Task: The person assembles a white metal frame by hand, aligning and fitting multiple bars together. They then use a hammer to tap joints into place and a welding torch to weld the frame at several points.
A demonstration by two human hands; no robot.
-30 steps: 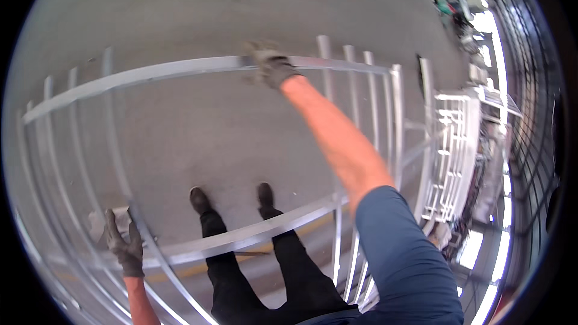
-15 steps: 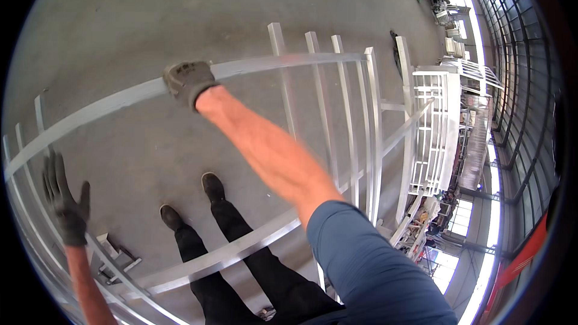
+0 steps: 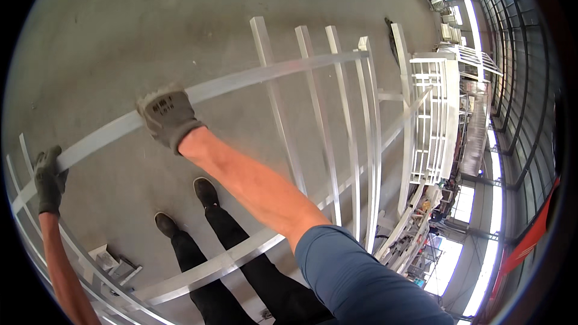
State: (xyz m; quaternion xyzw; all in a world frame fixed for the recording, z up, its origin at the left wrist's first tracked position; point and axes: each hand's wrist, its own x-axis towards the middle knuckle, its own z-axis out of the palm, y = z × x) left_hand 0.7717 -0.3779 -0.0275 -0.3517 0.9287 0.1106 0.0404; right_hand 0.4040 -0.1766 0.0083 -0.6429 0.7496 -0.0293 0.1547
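A long silver metal rail (image 3: 259,77) runs across in front of me, part of a railing frame with several upright bars (image 3: 317,108) at its right. My right hand (image 3: 167,115), in a grey work glove, is closed over this rail left of the middle. Farther left, my left hand (image 3: 50,182) wears a dark glove and is wrapped round the same rail near its left end; some of its fingers are hidden. A second, nearer rail (image 3: 226,261) passes across in front of my legs.
My dark shoes (image 3: 206,192) stand on the grey concrete floor (image 3: 150,18) between the rails. Small metal pieces (image 3: 114,265) lie at the lower left. White barred frames (image 3: 428,120) are stacked to the right, with cluttered material (image 3: 415,229) nearby.
My left hand, open with fingers spread before, has moved up and left and closed on the far rail. My right hand has shifted left and slightly nearer, still on the rail.
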